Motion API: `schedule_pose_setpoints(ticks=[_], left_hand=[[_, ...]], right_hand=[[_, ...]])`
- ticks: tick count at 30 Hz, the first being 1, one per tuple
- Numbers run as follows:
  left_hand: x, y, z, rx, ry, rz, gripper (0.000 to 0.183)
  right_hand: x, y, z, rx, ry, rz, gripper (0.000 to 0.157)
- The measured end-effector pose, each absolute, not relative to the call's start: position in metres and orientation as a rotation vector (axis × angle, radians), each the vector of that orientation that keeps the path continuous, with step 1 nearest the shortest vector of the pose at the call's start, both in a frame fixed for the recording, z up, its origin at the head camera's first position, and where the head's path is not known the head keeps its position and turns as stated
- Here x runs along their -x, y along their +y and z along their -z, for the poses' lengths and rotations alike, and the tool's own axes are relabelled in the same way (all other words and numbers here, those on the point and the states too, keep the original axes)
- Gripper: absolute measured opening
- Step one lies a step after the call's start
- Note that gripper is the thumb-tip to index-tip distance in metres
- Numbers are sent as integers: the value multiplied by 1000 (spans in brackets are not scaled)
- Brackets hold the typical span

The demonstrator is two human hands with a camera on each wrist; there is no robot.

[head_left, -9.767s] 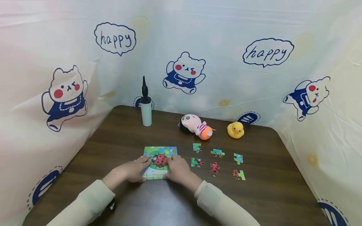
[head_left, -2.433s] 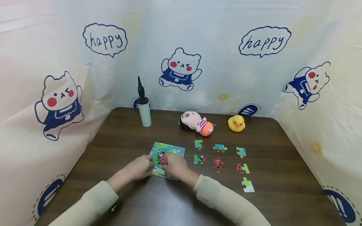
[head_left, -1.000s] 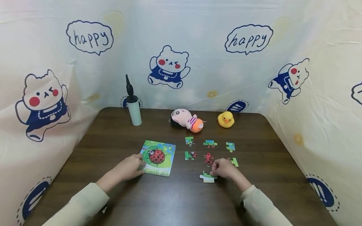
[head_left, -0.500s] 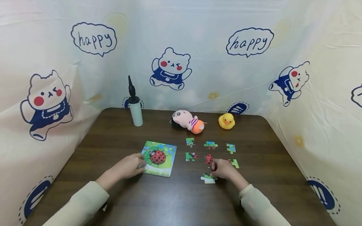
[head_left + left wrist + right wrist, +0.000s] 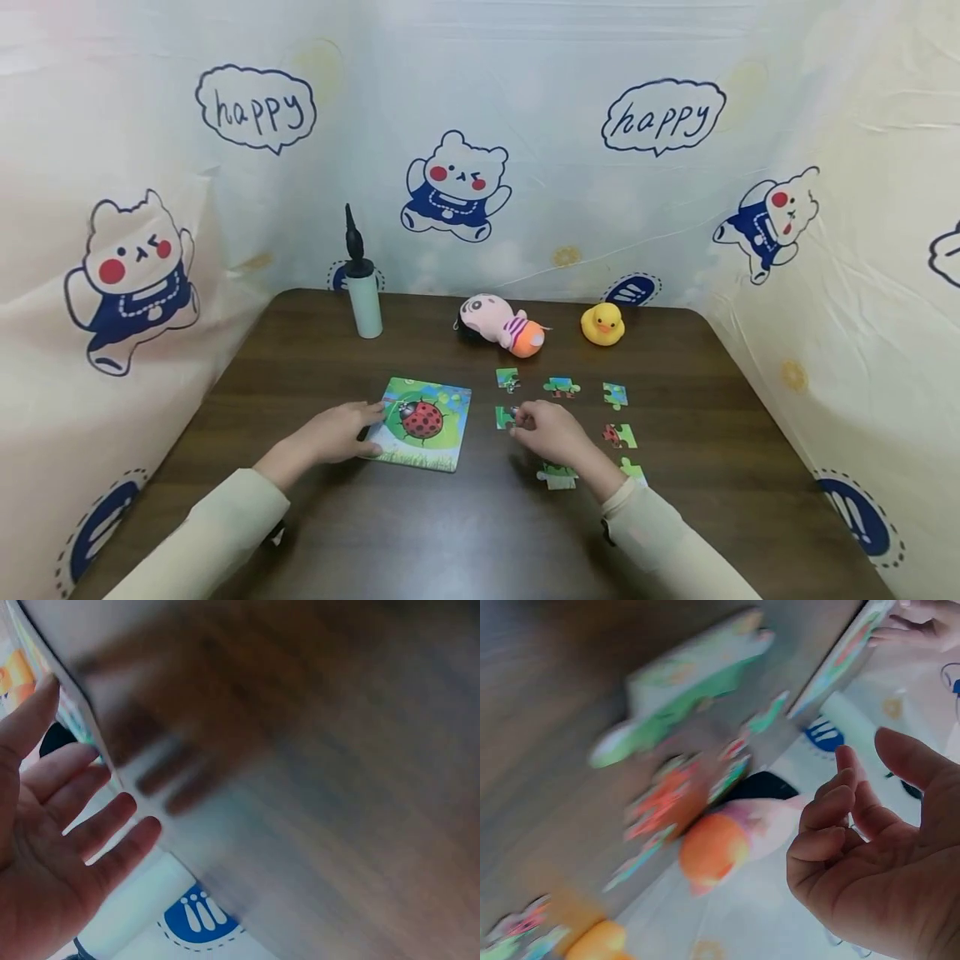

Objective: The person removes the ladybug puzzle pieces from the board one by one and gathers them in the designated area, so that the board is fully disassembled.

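Observation:
In the head view, a square ladybug picture board [image 5: 431, 446] lies flat on the table. My left hand [image 5: 333, 435] is at its left edge, fingers extended and thumb apart; in the left wrist view, the left hand [image 5: 64, 847] has spread fingers near the board's edge. To the right, my right hand [image 5: 555, 433] hovers over loose jigsaw pieces, its fingers loosely bent and holding nothing in the right wrist view. Below it lies a grass-edged jigsaw piece [image 5: 557, 480]. The red-spotted middle piece [image 5: 664, 796] is hidden behind this hand in the head view.
Other jigsaw pieces include one with a ladybug's rear [image 5: 619, 435] and a green corner piece [image 5: 632, 470]. Behind them lie a plush doll [image 5: 498, 323] and a yellow rubber duck [image 5: 602, 324]. A hand pump [image 5: 365, 304] stands at the back left of the brown table [image 5: 450, 542].
Two bottom-row jigsaw pieces have come onto the table since the first frame. My right hand has just let go of the grass-edged piece and moved left and up. My left hand stays beside the board.

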State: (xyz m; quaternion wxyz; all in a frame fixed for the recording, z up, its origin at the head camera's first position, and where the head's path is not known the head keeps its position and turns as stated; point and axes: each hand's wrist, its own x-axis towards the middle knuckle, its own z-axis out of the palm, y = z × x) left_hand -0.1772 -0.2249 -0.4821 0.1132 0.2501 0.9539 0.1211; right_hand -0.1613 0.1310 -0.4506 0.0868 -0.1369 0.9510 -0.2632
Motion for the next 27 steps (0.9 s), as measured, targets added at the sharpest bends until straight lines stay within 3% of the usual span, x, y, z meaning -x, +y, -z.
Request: schedule_pose_setpoints(ticks=[19,24,27], left_hand=[[180,-236,471,-646,2741,-352,67],[179,-234,479,-685,2745,-345,64],[179,-232,479,-699,2746,-349,63]], right_hand=[[193,13,458,799,2803,536,5],[190,-13,480,830,2816,482,18],[185,-23,485,851,2811,439,16]])
